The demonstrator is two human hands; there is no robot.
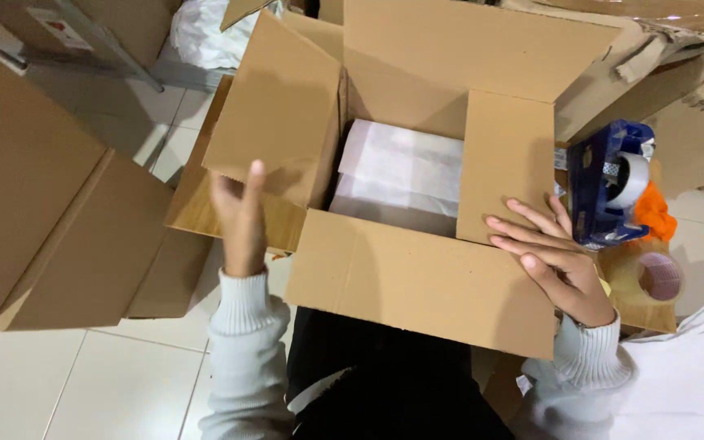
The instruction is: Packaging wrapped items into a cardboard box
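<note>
Cardboard box (417, 277) is sitting on the person's lap, top open, all four flaps up or splayed. Everything below is placed relative to that box.

Left hand (240, 218) is hovering at the box's left flap (279, 114), fingers straight and pressed together, palm edge toward the flap; looks like it is bracing or pushing the flap inward, but I can't tell if it is actually touching. Holding nothing.

Right hand (554, 259) is lying flat with fingers spread across the corner where the right flap (505, 163) meets the near flap (417, 281); spread likely for pinning both panels down at once. Gripping nothing.

Inside the box: white flat package (401, 171), lying low against the far side, partly hidden under the flaps.

Right of the box, just beside the right hand: blue tape dispenser (605, 191) standing up, an orange item (655, 213) touching it, and a clear tape roll (652, 279) lying flat nearer the person. Kept within reach of the right hand, by the look of it.

Left of the box: another brown carton (50, 212) on the white tiled floor (83, 383). More cardboard is stacked beyond the far flap.
</note>
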